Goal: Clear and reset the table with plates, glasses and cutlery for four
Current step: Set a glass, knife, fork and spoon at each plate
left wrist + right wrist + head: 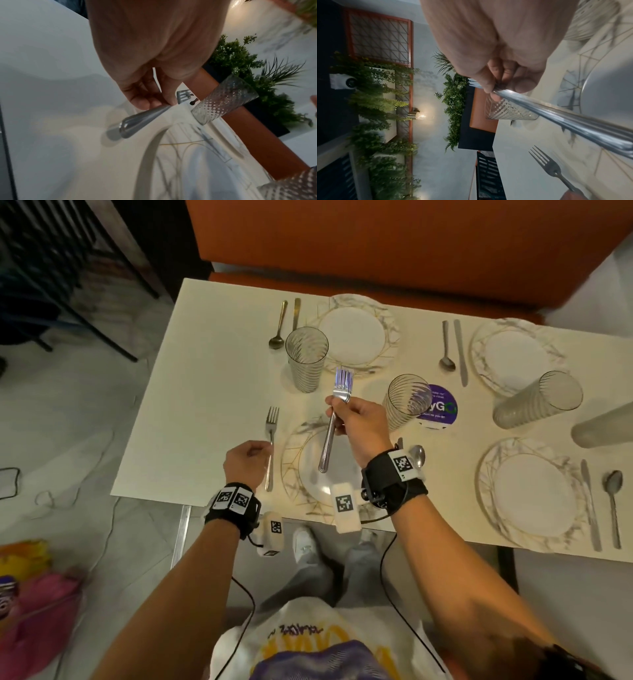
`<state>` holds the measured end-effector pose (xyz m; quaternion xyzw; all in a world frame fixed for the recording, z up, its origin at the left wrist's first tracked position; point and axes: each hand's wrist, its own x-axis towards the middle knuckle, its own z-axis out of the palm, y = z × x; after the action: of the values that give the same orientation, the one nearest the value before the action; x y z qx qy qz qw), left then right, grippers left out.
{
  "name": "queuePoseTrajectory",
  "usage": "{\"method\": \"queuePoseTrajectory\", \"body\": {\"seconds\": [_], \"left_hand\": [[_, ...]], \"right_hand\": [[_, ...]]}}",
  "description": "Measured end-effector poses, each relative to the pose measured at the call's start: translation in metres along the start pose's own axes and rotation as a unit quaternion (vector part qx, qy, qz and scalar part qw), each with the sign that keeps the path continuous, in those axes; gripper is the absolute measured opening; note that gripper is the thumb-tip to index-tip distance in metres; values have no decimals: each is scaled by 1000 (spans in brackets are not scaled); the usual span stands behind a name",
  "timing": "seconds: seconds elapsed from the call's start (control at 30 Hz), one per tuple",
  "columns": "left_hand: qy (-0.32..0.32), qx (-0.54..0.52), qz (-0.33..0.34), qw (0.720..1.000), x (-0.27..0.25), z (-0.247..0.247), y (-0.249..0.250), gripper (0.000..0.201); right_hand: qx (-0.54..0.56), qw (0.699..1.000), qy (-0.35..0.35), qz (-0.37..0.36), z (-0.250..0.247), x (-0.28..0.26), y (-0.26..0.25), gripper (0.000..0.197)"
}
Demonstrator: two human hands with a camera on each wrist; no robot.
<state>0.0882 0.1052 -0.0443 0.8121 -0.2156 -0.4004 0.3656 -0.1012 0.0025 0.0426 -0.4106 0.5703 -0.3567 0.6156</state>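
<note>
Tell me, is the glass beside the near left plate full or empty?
Empty: the head view looks straight through the glass to the table; no liquid shows.

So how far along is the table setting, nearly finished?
Nearly, it seems. Four plates are out, such as the near plate, and four glasses, like the far-left glass; three places show a knife and spoon, with a spoon at the fourth. In hand: the left hand pinches a fork lying beside the near plate, and the right hand grips the spare forks. Left: forks for the other three places.
</note>
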Motion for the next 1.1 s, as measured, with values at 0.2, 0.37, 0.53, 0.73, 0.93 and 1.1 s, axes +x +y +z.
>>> {"method": "queuePoseTrajectory", "body": {"seconds": [0.2,0.37,0.53,0.73,0.93,1.1], "left_hand": [[0,84,-19,996,9,-4,-8,6],[-3,92,-19,996,9,-3,-12,7],[1,108,-5,994,11,-4,-16,10],[2,100,-3,995,7,-4,-15,9],[2,103,0,995,4,-5,-14,2],[15,172,25,985,3,-11,-7,7]], "right_hand": [[-5,1000,8,9,-1,0,9,14],[-9,1000,8,19,0,1,13,15],[-15,1000,3,26,2,1,14,13],[-22,999,-1,26,1,1,16,13],[-34,999,1,30,-1,1,20,15],[-41,999,2,30,-5,-2,20,14]]}}
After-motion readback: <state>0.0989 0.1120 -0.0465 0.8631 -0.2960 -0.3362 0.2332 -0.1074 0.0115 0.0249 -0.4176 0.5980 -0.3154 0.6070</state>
